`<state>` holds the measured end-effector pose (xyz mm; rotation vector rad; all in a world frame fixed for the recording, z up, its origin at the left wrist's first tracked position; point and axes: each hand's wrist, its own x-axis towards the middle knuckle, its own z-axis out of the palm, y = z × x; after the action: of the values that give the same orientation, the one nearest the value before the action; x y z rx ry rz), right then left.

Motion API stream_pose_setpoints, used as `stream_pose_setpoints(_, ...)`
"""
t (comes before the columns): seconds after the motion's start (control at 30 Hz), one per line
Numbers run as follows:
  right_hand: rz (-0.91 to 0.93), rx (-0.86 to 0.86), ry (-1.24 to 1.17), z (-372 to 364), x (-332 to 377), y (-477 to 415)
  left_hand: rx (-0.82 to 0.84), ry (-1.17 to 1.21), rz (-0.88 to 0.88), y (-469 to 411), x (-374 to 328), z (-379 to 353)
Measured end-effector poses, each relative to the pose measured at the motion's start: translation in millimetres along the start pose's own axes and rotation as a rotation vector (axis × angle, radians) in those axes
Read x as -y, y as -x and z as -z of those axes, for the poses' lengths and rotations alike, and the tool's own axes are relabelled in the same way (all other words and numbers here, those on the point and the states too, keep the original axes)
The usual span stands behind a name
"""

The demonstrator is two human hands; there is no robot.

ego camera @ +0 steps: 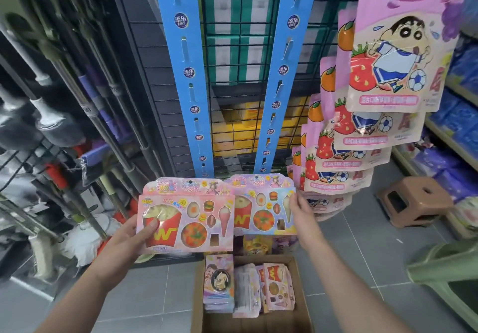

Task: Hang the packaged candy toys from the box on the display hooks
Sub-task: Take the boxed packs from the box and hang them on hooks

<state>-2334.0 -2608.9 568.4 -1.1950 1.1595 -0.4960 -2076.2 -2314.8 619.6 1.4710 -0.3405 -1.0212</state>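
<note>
Fingers (151, 225) of the left hand (121, 247) clamped on the lower left corner of one candy toy pack (191, 218), thumb across the front, the others hidden behind the card. Pack held upright and face-on in the lower middle of the frame, wider than tall, header uppermost, hang hole at the middle of its top edge. Straight above that hole the left blue strip (186, 74) climbs toward the top of the frame, its lowest end just above the header. The strip's hooks look like small tabs in slots, too small to be sure of. Below, at bottom centre, the box (301, 294) sits open on the floor with more packs standing in it. Second pack (263, 208) is partly tucked behind the first one's right edge and set a little higher, hole also up, directly under the foot of the right blue strip (280, 74). Right hand (302, 218) holds this pack by its right edge, fingers pinching the card. Judgement: each hand is nearer its own strip, so either pack needs a lift up the frame, hole brought to a tab. Further right, pink snack bags (382, 68) hang in a column, then a brown stool (413, 200) on the floor.
</note>
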Motion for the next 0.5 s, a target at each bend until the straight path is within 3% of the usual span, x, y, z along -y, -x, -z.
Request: stream_pose_setpoints(0.5,-0.021,-0.089,0.126,6.2,-12.5,-32.6,0.018,0.016,0.061,-22.3,17.0,-8.4)
